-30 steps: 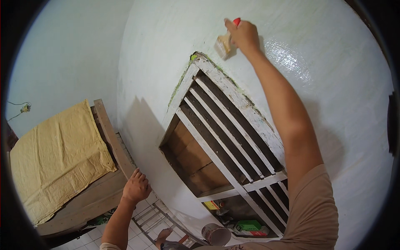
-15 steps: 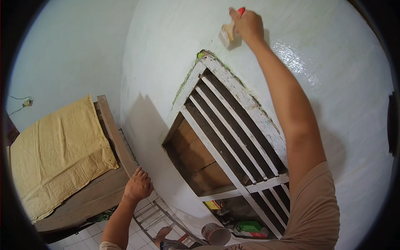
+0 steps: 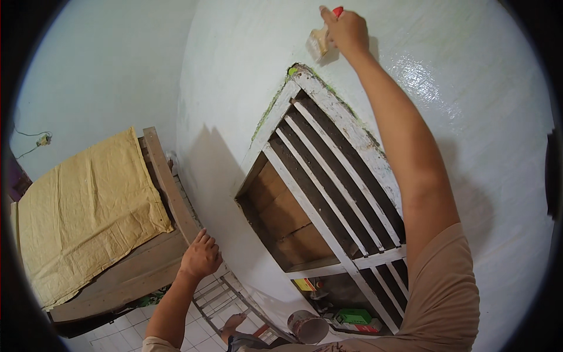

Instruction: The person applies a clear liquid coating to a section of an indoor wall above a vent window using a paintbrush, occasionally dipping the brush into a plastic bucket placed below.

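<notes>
High on the pale wall point(image 3: 234, 76), my right hand point(image 3: 349, 29) is closed round a paintbrush point(image 3: 319, 44) with a red handle end. Its pale bristles lie at the wall just above the top corner of a worn white slatted window frame point(image 3: 346, 100). My left hand point(image 3: 201, 254), seen from the back, is low on the left with its fingers curled together. It appears beside the lower end of a wooden beam point(image 3: 166, 179); whether it touches the beam, or holds anything, is hidden.
A yellow quilted cover point(image 3: 94, 211) lies over the wooden structure at left. Below are a metal ladder point(image 3: 220, 299), my bare foot point(image 3: 234, 322), a paint-stained bucket point(image 3: 308, 327) and a green box point(image 3: 355, 317). Wires hang from a socket point(image 3: 44, 139) on the left wall.
The paintbrush has moved a little left along the wall, closer to above the window frame's top corner. The view has shifted slightly. My left hand keeps its curled shape by the beam.
</notes>
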